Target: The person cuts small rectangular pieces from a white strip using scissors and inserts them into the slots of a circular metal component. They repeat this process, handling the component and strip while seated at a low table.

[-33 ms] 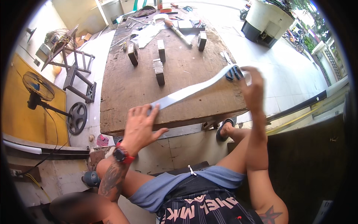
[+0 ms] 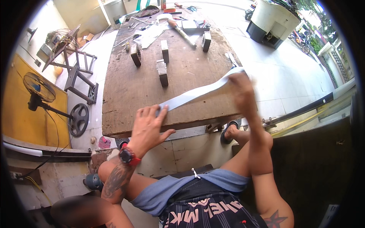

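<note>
- Setting: tiled floor (image 2: 289, 79), bright; yellow panel (image 2: 21, 117) and standing fan (image 2: 40, 86) on the left, big white tub (image 2: 272, 21) with a dark base at upper right.
- Surface: brown wooden desk (image 2: 125, 95), worn, in front of a seated person in blue shorts (image 2: 152, 192).
- Strip (image 2: 195, 94): long, pale and flat; runs slantwise over the near right part of the desk, from the left hand up to the right hand.
- Left hand (image 2: 148, 123): fingers spread and released, laid over the strip's near end at the front edge of the desk; thumb juts out to the right. Watch (image 2: 129, 155) with a red band on the wrist.
- Right hand (image 2: 243, 93): at the strip's far end, by the desk's right edge; fingers curled, blurred. Cannot tell whether they grasp the strip.
- Four upright metal blocks beyond the strip: left block (image 2: 135, 56), back block (image 2: 165, 52), front block (image 2: 162, 74), right block (image 2: 206, 41); all stand apart.
- Between back and right blocks: a stick (image 2: 184, 36) with a brown end, lying slantwise.
- Further back: white sheet (image 2: 146, 38), white ring (image 2: 164, 17), assorted small tools.
</note>
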Action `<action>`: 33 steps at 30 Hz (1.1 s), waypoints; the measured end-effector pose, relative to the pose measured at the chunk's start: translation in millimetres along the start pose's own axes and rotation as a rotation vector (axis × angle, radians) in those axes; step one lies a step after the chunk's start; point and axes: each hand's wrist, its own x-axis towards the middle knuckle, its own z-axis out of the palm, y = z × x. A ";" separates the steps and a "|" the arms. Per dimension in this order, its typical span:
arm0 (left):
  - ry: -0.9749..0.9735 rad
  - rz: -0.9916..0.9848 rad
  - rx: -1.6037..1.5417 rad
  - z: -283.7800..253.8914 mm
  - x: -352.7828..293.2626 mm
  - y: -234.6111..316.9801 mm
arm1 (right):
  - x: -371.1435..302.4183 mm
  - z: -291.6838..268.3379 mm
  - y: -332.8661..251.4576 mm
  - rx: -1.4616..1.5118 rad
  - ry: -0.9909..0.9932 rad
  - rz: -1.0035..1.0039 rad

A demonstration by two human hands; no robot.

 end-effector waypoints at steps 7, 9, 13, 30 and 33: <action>0.191 0.070 -0.323 19.1 -1.2 -15.2 | -53.0 109.2 -60.6 0.118 -0.413 -0.211; 0.226 0.060 -0.279 18.2 -10.7 -23.0 | -55.2 108.0 -58.9 0.078 -0.446 -0.252; 0.263 0.062 -0.232 17.2 -15.1 -23.0 | -49.9 106.6 -67.3 0.104 -0.445 -0.290; 0.140 0.063 -0.018 1.0 -7.2 -36.3 | -28.5 133.3 -85.6 0.044 -0.450 -0.424; 0.197 0.106 -0.044 8.6 -8.1 -48.9 | -23.3 140.7 -84.9 0.047 -0.439 -0.454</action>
